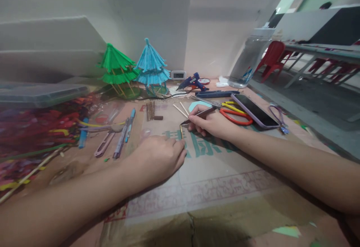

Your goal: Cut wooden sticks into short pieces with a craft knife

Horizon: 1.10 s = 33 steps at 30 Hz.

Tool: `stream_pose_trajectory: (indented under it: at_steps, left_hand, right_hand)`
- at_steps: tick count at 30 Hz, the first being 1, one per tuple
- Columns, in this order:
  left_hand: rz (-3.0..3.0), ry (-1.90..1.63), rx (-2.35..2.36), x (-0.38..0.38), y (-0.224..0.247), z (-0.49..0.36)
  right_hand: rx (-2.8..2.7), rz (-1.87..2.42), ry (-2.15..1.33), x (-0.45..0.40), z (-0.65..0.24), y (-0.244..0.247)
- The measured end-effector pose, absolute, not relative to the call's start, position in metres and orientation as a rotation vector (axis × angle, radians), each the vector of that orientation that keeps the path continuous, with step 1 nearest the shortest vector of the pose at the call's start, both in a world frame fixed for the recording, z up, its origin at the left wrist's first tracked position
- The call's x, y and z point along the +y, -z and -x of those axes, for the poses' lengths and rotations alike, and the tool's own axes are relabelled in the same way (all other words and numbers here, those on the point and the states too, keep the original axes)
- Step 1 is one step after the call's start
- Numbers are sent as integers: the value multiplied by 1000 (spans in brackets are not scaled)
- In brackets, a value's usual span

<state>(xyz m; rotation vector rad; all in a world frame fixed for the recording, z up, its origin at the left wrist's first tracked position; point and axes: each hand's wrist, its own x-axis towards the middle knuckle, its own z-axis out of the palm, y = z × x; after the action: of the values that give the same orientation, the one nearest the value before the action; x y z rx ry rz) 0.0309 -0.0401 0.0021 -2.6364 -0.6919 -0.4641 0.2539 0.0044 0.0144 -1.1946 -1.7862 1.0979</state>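
My left hand [160,157] rests at the middle of the cardboard sheet, its thumb and fingertips closed on the lower end of a short thin wooden stick [181,131]. In my right hand [210,121] is a dark pen [204,114], gripped as for writing, with its tip at the stick's upper end. Just beyond the pen lie two pale sticks [180,110] and a light-blue paper piece [198,105]. Several brown-coloured sticks [150,111] lie side by side further left, and a short brown cap-like cylinder [158,118] lies near them.
Green [119,69] and blue [152,69] umbrella-roofed models stand at the back, near a glue gun [192,82]. Scissors [234,115], a phone [253,110] and a large bottle [247,59] are on the right. Pens [123,138], a cutter [104,144] and a red heap [36,127] lie left.
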Motion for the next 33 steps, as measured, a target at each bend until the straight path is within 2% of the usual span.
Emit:
stream_pose_trajectory:
  at_steps: [33]
  left_hand:
    - [2659,467,-702,-41,0,-30]
  right_hand:
    - [-1843,1251,-1111,-2,-253,-21]
